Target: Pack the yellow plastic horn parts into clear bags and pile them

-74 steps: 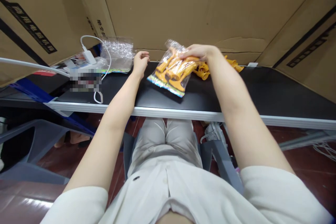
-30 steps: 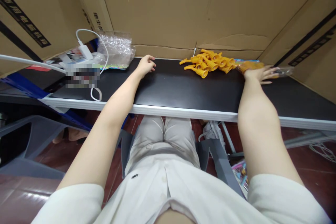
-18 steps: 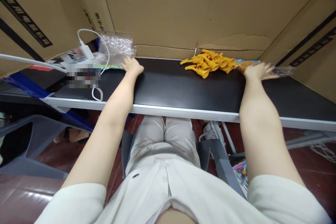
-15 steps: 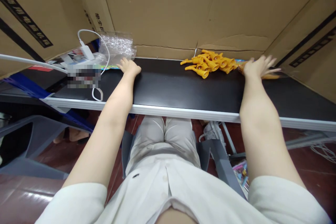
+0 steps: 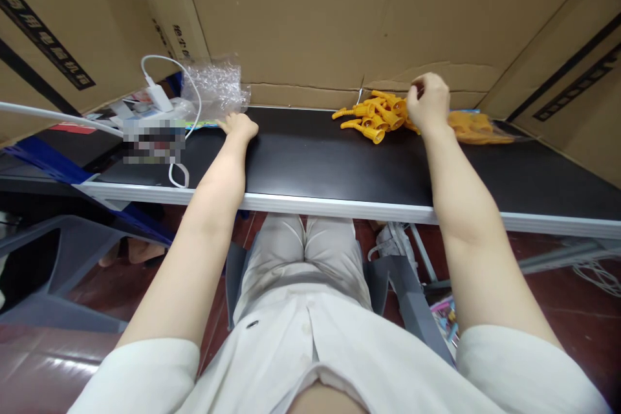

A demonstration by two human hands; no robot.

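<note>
My right hand (image 5: 429,102) hovers at the right end of a pile of yellow plastic pieces (image 5: 377,118), each with a wide hollow end and a thin curved tail. Its fingers are loosely bent, with a gap between thumb and fingers, and I see nothing in it. Right of that hand lies a clear bag (image 5: 478,128) with more yellow pieces inside. My left hand (image 5: 239,126) rests on the black tabletop (image 5: 301,155), fingers out and thumb stretched to the right. Its fingertips are beside a colourful flat packet (image 5: 206,124), partly hidden behind the hand.
Crumpled clear plastic wrap (image 5: 216,85) stands behind my left hand. A white plug (image 5: 159,96) with a looping cable lies at the left, near a blurred-out patch. Cardboard panels (image 5: 310,19) wall the table at the back and sides. The metal front edge (image 5: 330,206) crosses above my lap.
My right hand has moved left from the clear bag to the pile, and its spread fingers have bent. The bag is now uncovered. My left hand has stayed in place.
</note>
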